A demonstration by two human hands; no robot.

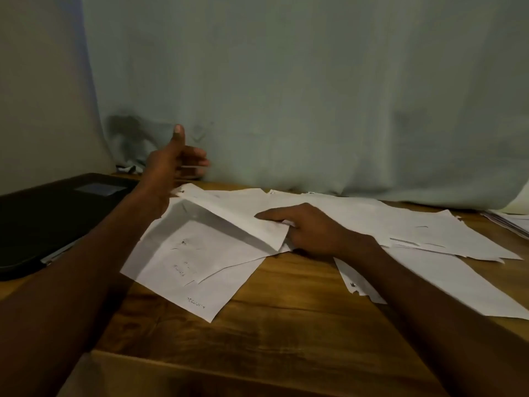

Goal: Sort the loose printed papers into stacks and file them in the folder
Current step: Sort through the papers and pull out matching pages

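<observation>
Loose white printed papers [400, 224] lie scattered over the wooden table [286, 325], spreading from the middle to the right. My right hand [309, 227] pinches the near corner of one sheet [229, 213], index finger on top, and that sheet is bent up off the pile. Under it a flat printed sheet [186, 262] lies closest to me. My left hand [171, 159] hovers above the far edge of the papers, thumb up and fingers loosely extended, holding nothing I can make out. A closed black folder [57, 207] lies at the left, under my left forearm's line.
A pale cloth curtain [286, 96] hangs right behind the table and drapes onto its far edge. Another pile of papers [512, 222] pokes in at the right edge. The table's front edge runs along the bottom of the view.
</observation>
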